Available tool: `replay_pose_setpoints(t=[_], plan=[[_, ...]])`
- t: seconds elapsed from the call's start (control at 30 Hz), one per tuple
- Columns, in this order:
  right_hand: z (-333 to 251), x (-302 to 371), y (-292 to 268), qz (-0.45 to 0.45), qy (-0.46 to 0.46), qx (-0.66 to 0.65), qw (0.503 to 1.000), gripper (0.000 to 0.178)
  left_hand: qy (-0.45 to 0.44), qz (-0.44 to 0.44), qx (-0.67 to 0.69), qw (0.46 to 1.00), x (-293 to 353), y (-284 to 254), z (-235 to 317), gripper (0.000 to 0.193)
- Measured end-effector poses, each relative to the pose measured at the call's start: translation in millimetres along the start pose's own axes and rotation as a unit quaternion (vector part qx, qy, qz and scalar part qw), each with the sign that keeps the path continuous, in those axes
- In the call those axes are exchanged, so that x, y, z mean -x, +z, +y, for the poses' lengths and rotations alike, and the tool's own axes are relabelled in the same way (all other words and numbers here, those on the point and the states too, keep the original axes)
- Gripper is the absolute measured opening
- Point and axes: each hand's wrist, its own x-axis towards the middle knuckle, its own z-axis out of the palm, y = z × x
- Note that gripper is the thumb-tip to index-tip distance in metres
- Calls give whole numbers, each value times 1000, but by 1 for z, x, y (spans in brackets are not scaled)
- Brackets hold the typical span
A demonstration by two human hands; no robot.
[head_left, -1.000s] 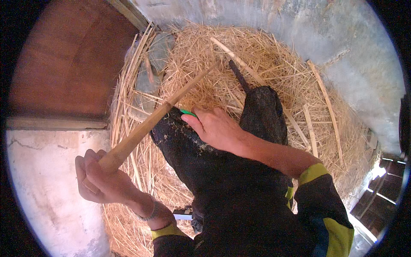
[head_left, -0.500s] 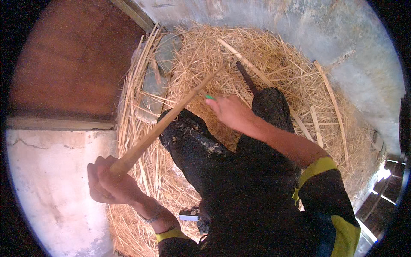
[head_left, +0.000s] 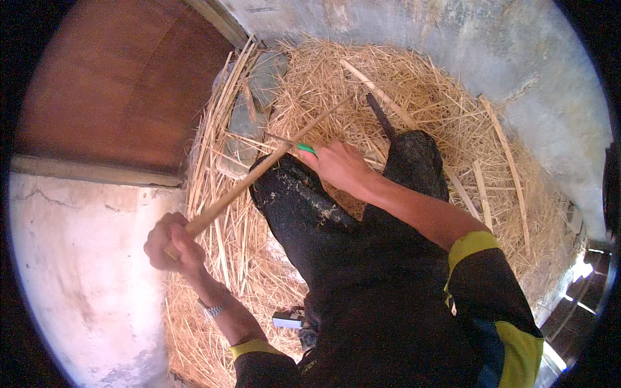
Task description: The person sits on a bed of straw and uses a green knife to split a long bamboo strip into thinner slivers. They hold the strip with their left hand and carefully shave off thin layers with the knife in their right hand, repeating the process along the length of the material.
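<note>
I am watching the left hand (head_left: 173, 242) gripping the long stick (head_left: 259, 174) over the straw (head_left: 414, 97), the right hand (head_left: 339, 165) pinching a green-handled tool (head_left: 306, 148) against it (a slip risking the knee).

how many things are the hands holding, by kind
long pale wooden stick, in the left hand: 1
small green-handled tool, in the right hand: 1
total: 2
</note>
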Motion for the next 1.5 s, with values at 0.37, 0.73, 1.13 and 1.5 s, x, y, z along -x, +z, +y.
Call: replay_pose_setpoints(t=[0.37, 0.73, 1.13, 1.5], plan=[[37, 18, -5, -130, 41, -46, 990, 36, -223, 40, -3, 974, 0, 8, 15, 32], [58, 16, 4, -33, 51, -53, 997, 44, -289, 145, -52, 945, -19, 49, 63, 31], [2, 5, -20, 2, 50, -159, 986, 47, -291, 146, -57, 944, -40, 60, 78, 31], [1, 4, 2, 75, 33, -83, 993, 46, 166, -216, -299, 915, -83, 9, 38, 22]])
